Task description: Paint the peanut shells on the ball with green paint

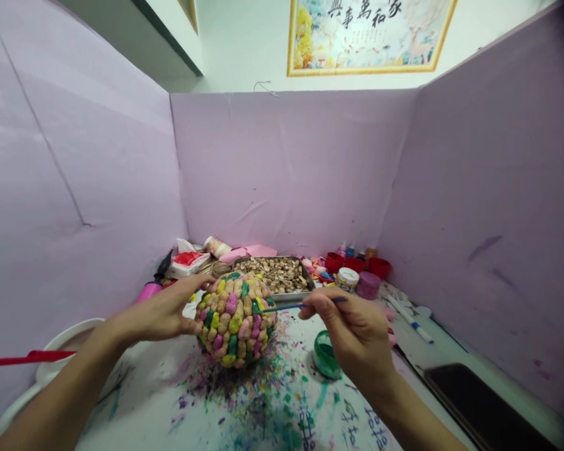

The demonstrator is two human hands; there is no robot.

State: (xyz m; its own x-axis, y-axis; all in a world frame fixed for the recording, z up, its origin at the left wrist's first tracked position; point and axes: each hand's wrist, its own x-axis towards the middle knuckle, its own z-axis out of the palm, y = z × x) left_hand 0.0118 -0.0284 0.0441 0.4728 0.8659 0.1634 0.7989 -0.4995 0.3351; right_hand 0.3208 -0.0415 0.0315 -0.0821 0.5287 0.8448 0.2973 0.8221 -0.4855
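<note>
A round ball covered in peanut shells (235, 319) rests on the paint-spattered table, its shells partly painted pink, yellow, green and purple, others bare tan. My left hand (164, 310) grips its left side, thumb low and fingers over the top, the fingertips partly hidden behind it. In my right hand (357, 326) a thin blue paintbrush (286, 307) is pinched, and its tip touches a green shell on the ball's right side. Just left of my right wrist stands an open jar of green paint (326, 356), partly covered by the hand.
Behind the ball lies a metal tray (289, 295) of peanut shells. Red cups (355, 264) and paint jars (346, 279) stand at the back right. A phone (484, 404) and a marker (410, 319) lie right; white bowls (70, 332) stand left. Lilac panels (291, 169) enclose the table.
</note>
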